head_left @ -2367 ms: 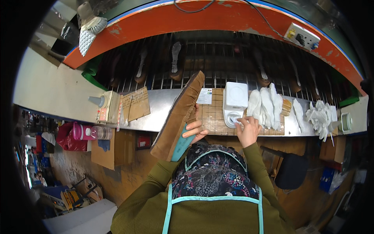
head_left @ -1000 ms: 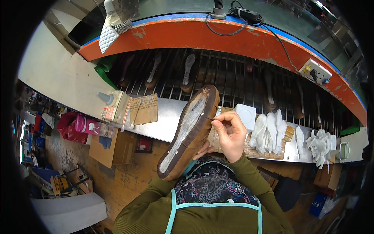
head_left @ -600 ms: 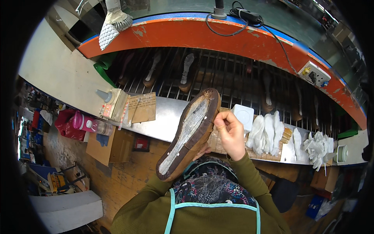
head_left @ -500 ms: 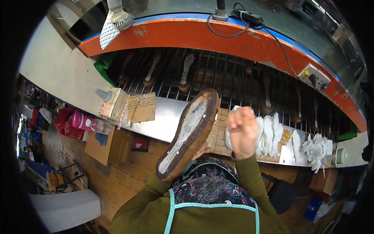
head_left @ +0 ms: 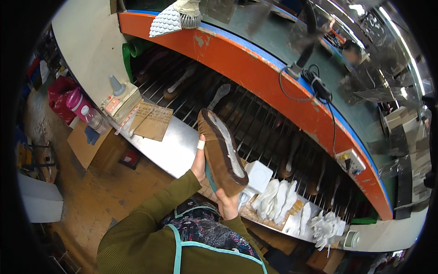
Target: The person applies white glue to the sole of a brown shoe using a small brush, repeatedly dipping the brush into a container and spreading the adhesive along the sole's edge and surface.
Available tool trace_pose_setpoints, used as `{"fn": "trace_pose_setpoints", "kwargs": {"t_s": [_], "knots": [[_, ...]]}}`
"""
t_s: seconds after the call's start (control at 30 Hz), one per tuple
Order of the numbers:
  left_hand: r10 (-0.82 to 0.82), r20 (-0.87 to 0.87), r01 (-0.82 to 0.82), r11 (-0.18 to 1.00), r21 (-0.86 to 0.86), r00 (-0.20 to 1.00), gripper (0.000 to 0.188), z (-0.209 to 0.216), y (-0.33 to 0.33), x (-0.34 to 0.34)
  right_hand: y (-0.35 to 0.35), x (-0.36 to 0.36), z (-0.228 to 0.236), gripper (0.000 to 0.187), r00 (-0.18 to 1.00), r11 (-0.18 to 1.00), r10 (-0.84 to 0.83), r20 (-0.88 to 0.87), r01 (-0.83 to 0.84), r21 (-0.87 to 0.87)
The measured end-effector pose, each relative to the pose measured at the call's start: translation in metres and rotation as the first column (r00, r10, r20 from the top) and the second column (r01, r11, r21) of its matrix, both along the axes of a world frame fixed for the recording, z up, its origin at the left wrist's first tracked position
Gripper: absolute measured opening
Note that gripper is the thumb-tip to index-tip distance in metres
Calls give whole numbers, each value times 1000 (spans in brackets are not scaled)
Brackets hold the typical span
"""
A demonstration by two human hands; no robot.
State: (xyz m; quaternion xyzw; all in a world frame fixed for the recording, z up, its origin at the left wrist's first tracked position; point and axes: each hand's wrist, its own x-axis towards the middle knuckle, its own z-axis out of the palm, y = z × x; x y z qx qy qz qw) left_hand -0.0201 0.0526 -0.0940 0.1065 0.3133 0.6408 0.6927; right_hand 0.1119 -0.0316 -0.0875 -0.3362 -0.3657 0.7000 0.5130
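Observation:
A brown suede shoe upper (head_left: 218,160) is held tilted in front of me, over the metal ledge's front edge. Along its underside runs a grey-white strip inside a dark brown border, and a bit of teal shows at its left side. My left hand (head_left: 199,160), with a pale band on the thumb, is closed on the left side of the upper. At the near end, my right hand (head_left: 227,205) grips it with the thumb up against the suede; its other fingers are partly hidden. A white square container (head_left: 260,176) stands just right of the shoe.
White crumpled strips (head_left: 276,198) lie on the ledge to the right. A dark rack of metal bars (head_left: 255,123) with more shoe parts runs behind, under an orange beam (head_left: 237,57). At left are a cardboard piece (head_left: 153,122), a small box (head_left: 123,107) and a pink-lidded bottle (head_left: 86,111).
The shoe has turned, its far end swinging left and its near end right. My right hand has come down from above the ledge onto the shoe. The whole view has rotated.

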Motion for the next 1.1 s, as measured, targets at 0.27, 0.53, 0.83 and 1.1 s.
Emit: {"fn": "trace_pose_setpoints", "kwargs": {"t_s": [0.27, 0.53, 0.83, 1.1], "knots": [[-192, -517, 254, 966, 52, 834, 78, 3, 14, -23, 77, 46, -13, 46, 945, 935, -217, -243, 131, -330], [-223, -853, 212, 968, -135, 472, 52, -50, -29, -106, 218, 103, -30, 39, 922, 896, -381, -68, 351, -272], [-287, -905, 16, 955, -297, 315, 47, -77, -65, -141, 323, 102, -128, 41, 705, 816, -391, 592, 563, -130], [-342, -905, 130, 939, -318, 254, 48, -68, -47, -127, 322, 235, -140, 76, 115, 962, 270, 956, 17, -274]]}}
